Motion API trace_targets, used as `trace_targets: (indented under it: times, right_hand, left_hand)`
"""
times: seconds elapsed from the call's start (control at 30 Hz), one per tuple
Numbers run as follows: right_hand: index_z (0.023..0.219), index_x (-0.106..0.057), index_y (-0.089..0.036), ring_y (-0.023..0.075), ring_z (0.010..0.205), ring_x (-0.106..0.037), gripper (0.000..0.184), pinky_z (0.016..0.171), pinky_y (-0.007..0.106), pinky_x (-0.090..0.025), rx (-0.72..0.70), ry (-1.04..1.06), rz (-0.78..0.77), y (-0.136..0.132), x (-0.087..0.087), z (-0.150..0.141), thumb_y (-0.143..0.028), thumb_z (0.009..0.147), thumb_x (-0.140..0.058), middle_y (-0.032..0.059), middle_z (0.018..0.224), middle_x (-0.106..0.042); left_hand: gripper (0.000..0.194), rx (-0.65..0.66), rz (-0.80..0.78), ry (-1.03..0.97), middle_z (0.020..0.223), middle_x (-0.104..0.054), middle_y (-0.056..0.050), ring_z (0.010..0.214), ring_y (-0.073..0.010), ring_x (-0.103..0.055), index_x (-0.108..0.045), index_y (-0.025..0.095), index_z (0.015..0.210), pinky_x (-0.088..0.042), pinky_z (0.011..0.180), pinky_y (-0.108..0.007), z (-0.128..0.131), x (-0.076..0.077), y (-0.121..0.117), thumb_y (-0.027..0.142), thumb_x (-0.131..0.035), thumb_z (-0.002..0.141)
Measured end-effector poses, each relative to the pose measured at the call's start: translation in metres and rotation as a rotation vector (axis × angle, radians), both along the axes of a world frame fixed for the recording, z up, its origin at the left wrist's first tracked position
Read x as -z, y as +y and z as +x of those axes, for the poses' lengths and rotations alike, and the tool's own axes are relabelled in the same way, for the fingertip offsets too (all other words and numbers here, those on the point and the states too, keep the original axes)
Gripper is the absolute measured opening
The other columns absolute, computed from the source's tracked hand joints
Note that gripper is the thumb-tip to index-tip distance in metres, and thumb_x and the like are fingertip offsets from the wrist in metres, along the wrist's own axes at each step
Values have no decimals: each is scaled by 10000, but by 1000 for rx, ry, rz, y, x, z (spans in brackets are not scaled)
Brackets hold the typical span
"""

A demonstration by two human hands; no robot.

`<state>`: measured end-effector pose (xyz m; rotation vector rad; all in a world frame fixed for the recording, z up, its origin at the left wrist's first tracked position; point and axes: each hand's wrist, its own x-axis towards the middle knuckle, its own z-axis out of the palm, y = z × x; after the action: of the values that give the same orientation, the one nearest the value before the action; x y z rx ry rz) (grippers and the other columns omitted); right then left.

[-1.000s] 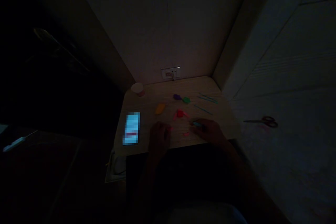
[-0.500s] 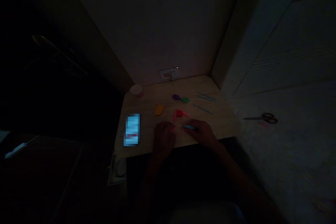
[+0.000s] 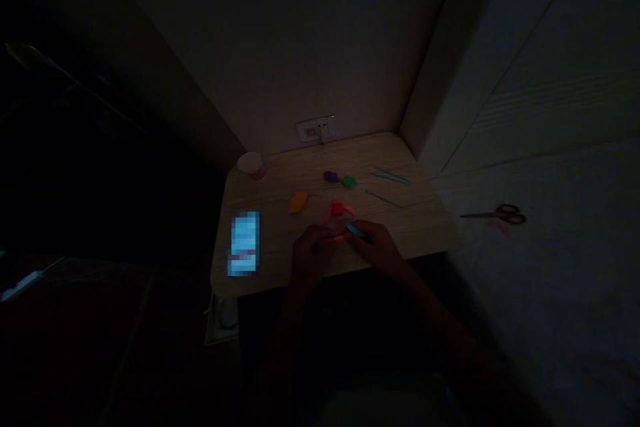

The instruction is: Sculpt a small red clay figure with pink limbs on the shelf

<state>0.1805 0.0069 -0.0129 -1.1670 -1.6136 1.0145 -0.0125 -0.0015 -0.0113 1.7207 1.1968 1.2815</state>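
Observation:
My left hand [image 3: 311, 252] is closed at the table's front, its fingertips pinching a small pink piece [image 3: 339, 238] that looks like modelling clay. In my right hand [image 3: 376, 243] is a light-blue, flat tool [image 3: 355, 231] like a modelling knife, its end pointing up and left. Both hands almost meet at the pink piece. Just beyond them lies a red lump [image 3: 337, 208] with pink strips spreading from it on either side. The scene is dark, so finer details of fingers and clay are hidden.
On the wooden table [image 3: 273, 247] lie an orange lump [image 3: 299, 202], a purple lump [image 3: 331, 177], a green lump [image 3: 349, 181] and thin blue sticks [image 3: 383, 199]. A lit phone [image 3: 244, 244] is at left, a cup [image 3: 251, 164] behind. Scissors [image 3: 500, 215] lie on the right, off the table.
My hands have come closer together, bringing the blue tool over to the pink piece at my left fingertips. The whole view has shifted slightly.

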Motion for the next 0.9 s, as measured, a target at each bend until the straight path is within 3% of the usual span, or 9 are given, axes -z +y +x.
trace_targets:
  times: [0.17,0.43,0.67,0.9]
  right_hand:
    - [946,-793,-221,207,783,-689,227,732,311,-523,-36,34,-18,-3,-2,4,-404,931,-659,28,860,-776]
    - [927,-803,-224,218,811,-711,243,755,318,-535,-25,50,-17,-4,-5,3,-449,895,-716,43,890,-792]
    - [847,-785,-206,179,695,-639,343,635,277,-464,-38,7,-15,-6,-7,3,-534,906,-707,23,756,-729]
    - [811,-757,-210,173,673,-597,381,628,274,-441,-38,-13,-39,-6,-9,3,-571,910,-684,6,726,-696]
  left_hand:
    - [146,-16,-65,-51,882,-720,-32,845,-185,-684,-734,207,858,-543,774,-299,-1,0,-1,322,-816,822]
    - [169,0,-42,-66,909,-706,-37,866,-186,-675,-694,206,840,-540,801,-310,-1,2,0,327,-812,827]
    - [186,18,-59,-38,891,-697,-21,846,-172,-666,-700,212,891,-522,766,-284,0,3,-3,336,-822,827]
    - [206,57,-20,31,964,-731,-56,915,-209,-691,-758,223,959,-560,779,-316,1,-3,-3,355,-830,818]
